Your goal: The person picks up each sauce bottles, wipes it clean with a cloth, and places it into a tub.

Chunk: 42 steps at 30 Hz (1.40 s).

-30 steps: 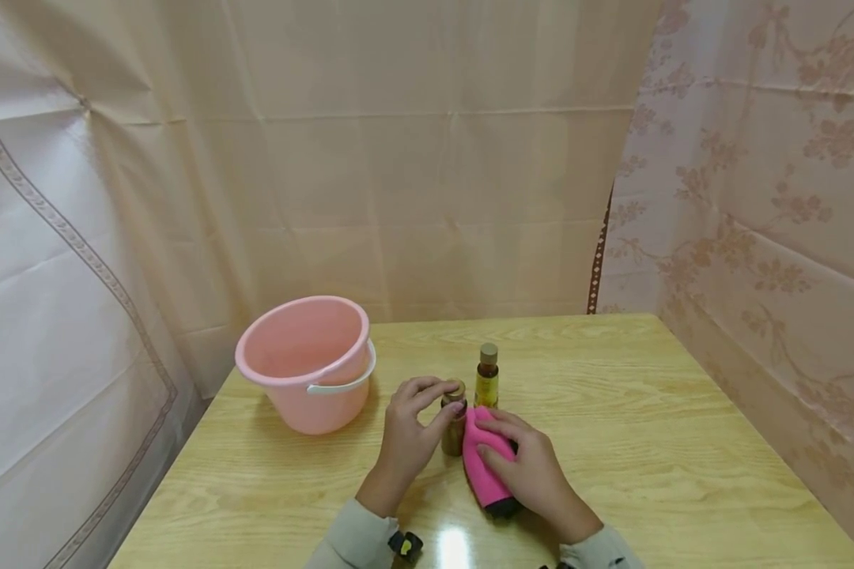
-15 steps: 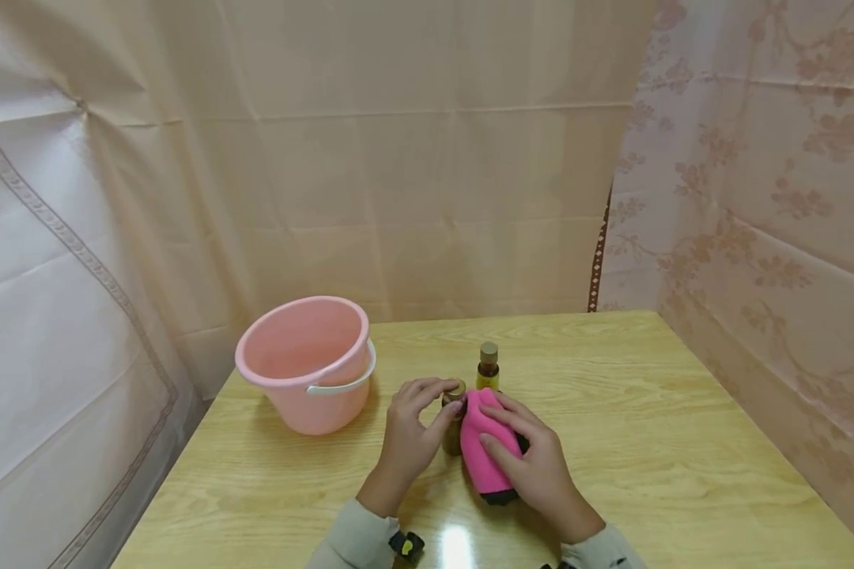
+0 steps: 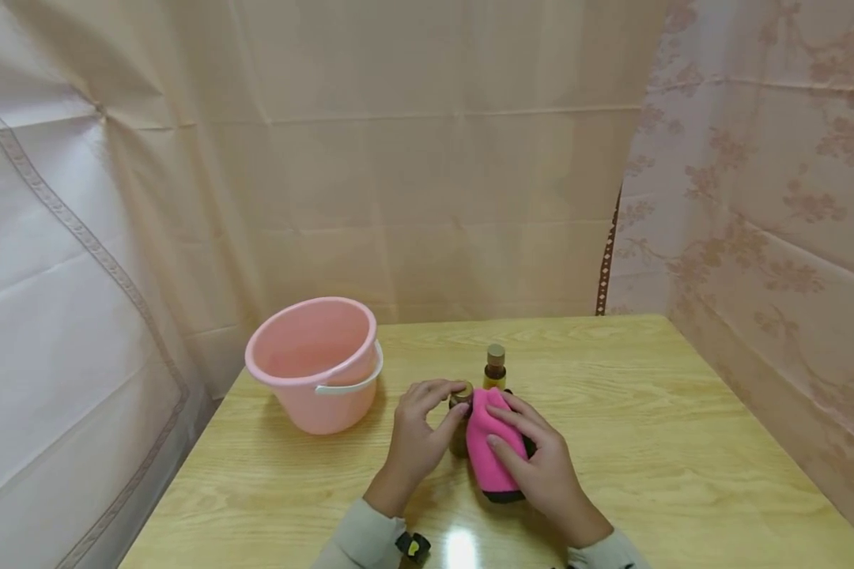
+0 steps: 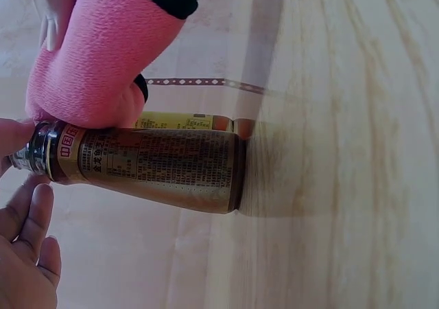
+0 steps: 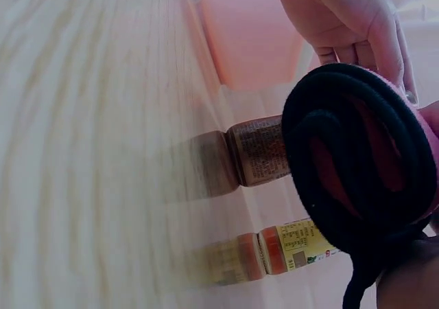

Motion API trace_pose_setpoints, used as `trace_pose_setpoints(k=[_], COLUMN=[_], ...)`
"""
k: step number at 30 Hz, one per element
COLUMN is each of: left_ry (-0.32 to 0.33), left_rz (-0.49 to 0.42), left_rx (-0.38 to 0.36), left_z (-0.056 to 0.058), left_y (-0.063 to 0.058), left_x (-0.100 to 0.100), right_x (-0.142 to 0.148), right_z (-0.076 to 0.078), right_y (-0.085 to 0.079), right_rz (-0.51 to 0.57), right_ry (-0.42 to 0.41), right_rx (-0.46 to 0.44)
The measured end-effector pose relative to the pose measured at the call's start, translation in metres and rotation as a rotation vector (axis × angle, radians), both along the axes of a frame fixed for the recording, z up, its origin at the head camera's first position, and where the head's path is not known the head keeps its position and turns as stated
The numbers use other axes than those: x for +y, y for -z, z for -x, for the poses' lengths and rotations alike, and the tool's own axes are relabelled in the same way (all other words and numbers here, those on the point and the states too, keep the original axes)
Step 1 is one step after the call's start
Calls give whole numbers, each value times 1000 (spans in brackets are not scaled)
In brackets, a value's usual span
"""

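My left hand (image 3: 414,435) pinches the capped top of a dark glass bottle (image 4: 158,168) that stands upright on the table. Its brown label carries Chinese print. In my right hand (image 3: 548,466) is a folded pink cloth (image 3: 489,450) with black edging, gripped between thumb and fingers. The cloth lies against the upper part of that bottle in the left wrist view. Its rolled black end (image 5: 357,158) faces the right wrist camera. Just behind the cloth stands a second bottle (image 3: 495,367) with a gold cap and yellow label, its lower part hidden in the head view.
A pink bucket (image 3: 327,407) with a pale handle stands to the left on the wood-grain table (image 3: 683,427). Beige curtain (image 3: 455,182) hangs behind the table, and a floral one (image 3: 776,237) hangs along the right side.
My right hand has raised the cloth slightly and turned it more upright beside the bottle, covering more of the second bottle. The left hand keeps its hold. The head view has shifted slightly.
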<state>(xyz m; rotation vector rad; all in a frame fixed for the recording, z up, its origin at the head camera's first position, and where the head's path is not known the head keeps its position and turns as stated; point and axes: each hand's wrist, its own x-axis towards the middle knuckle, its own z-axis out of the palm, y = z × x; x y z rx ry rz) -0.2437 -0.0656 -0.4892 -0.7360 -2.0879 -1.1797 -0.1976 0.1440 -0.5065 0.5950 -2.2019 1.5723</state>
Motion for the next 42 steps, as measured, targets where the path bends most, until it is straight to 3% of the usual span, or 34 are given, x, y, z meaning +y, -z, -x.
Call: trace_pose_setpoints(k=[13, 32, 42], left_ry=[22, 21, 0], left_rz=[-1, 17, 11], left_rx=[-20, 10, -24], left_z=[-1, 1, -2], left_y=[-1, -4, -4], left_x=[7, 4, -1], right_x=[6, 4, -1], right_z=[-1, 6, 7], right_y=[4, 8, 8], right_rz=[-64, -239, -245], right_ry=[61, 93, 91], right_rx=[-65, -323, -326])
